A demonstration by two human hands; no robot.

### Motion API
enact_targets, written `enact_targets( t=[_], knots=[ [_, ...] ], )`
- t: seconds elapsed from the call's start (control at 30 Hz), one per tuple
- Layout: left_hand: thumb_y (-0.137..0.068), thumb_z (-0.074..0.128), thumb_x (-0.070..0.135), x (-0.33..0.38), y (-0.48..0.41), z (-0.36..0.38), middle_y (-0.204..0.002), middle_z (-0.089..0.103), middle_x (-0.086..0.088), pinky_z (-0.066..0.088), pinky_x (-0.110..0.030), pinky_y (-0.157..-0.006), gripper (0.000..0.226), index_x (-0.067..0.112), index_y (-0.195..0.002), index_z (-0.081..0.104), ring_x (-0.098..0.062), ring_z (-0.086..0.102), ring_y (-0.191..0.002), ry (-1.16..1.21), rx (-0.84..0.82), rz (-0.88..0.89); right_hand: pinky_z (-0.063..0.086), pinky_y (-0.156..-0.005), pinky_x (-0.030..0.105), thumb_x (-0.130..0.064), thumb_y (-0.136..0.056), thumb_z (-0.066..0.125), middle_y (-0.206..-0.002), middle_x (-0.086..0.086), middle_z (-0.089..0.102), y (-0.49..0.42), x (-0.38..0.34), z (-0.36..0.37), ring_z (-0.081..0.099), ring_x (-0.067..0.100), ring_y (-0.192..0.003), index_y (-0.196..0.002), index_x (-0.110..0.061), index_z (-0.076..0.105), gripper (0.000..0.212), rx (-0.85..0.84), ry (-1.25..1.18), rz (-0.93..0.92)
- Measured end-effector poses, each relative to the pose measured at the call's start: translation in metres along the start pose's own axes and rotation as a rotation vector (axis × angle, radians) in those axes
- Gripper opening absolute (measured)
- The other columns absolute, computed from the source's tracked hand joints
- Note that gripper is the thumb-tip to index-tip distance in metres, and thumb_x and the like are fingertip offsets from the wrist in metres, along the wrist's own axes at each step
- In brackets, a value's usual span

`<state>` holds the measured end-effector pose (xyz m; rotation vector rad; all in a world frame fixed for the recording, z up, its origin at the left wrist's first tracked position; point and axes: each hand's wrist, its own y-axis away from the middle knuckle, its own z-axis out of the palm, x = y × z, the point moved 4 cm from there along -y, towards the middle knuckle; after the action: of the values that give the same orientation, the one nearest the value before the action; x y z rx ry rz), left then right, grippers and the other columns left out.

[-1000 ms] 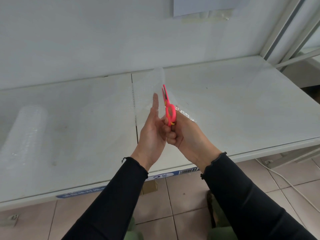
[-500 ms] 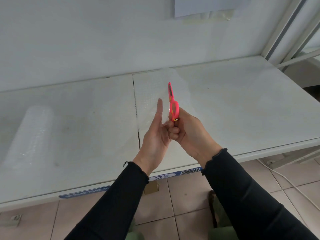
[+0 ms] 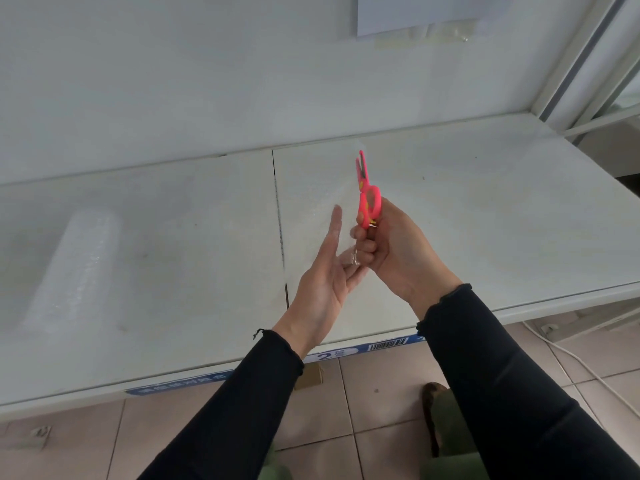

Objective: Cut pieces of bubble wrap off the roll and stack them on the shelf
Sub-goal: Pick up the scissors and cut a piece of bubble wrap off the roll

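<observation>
Two hands close together over the white shelf (image 3: 485,209): my right hand (image 3: 394,251) was wrapped round the pink scissors (image 3: 367,192), tips pointing up. My left hand (image 3: 322,282) was right beside it, fingers mostly straight, touching a clear piece of bubble wrap (image 3: 322,202) held up between them. The roll (image 3: 76,268) lay far left on the shelf, well apart. Plain white wall behind, with a paper sheet (image 3: 415,12) up high. Beige floor tiles (image 3: 381,393) below, white cable (image 3: 571,358) at right.
</observation>
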<state>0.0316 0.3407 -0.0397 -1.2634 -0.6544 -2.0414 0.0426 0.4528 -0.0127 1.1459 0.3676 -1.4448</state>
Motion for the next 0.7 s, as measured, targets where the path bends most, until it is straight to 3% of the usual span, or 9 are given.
enact_targets(
  t=[0.1,0.27,0.37,0.47,0.63,0.7],
  knots=[
    [-0.111,0.03,0.043,-0.004,0.001,-0.001,-0.158,0.044,-0.012,0.023,-0.042,-0.126,0.044,0.052,-0.154,0.026,-0.021,0.043,-0.146,-0.014,-0.037,-0.009,0.032,-0.043,0.021,-0.047,-0.096,0.061,-0.061,-0.001,0.047,-0.004,-0.005,-0.003,0.029,0.012,-0.052,-0.071,-0.021,0.053,0.037,0.011,-0.007,-0.004],
    [-0.111,0.027,0.042,-0.007,0.002,-0.002,-0.161,0.041,-0.001,0.026,-0.04,-0.125,0.044,0.052,-0.154,0.025,-0.014,0.042,-0.146,-0.014,-0.008,-0.032,0.026,-0.051,0.024,-0.045,-0.096,0.062,-0.062,-0.001,0.047,-0.007,-0.007,-0.006,0.03,0.011,-0.052,-0.07,-0.019,0.055,0.037,0.001,0.015,-0.008],
    [-0.111,0.027,0.044,-0.009,0.004,-0.003,-0.167,0.029,-0.001,0.025,-0.04,-0.126,0.044,0.052,-0.154,0.024,-0.013,0.038,-0.148,-0.032,-0.013,-0.044,0.028,-0.048,0.022,-0.049,-0.095,0.06,-0.062,-0.002,0.046,-0.01,-0.012,-0.009,0.029,0.011,-0.052,-0.069,-0.022,0.054,0.038,0.012,0.052,0.006],
    [-0.11,0.027,0.046,-0.009,0.006,-0.001,-0.17,0.016,0.009,0.025,-0.041,-0.126,0.045,0.052,-0.155,0.023,-0.013,0.038,-0.148,-0.057,-0.006,-0.046,0.028,-0.044,0.02,-0.049,-0.093,0.063,-0.061,-0.003,0.047,-0.013,-0.016,-0.012,0.028,0.01,-0.05,-0.068,-0.021,0.054,0.038,0.036,0.058,0.009],
    [-0.11,0.027,0.046,-0.008,0.008,-0.001,-0.161,0.022,0.027,0.027,-0.041,-0.125,0.046,0.051,-0.156,0.022,-0.011,0.04,-0.147,-0.091,0.023,-0.037,0.029,-0.043,0.019,-0.049,-0.093,0.063,-0.061,-0.002,0.046,-0.016,-0.018,-0.014,0.028,0.01,-0.049,-0.069,-0.019,0.054,0.039,0.04,0.048,0.016],
    [-0.11,0.027,0.046,-0.008,0.008,0.0,-0.161,0.023,0.026,0.028,-0.04,-0.125,0.046,0.051,-0.156,0.022,-0.01,0.042,-0.145,-0.106,0.022,-0.039,0.03,-0.044,0.019,-0.051,-0.092,0.062,-0.061,-0.001,0.046,-0.016,-0.02,-0.014,0.027,0.011,-0.05,-0.07,-0.019,0.053,0.04,0.043,0.055,0.018]
  ],
)
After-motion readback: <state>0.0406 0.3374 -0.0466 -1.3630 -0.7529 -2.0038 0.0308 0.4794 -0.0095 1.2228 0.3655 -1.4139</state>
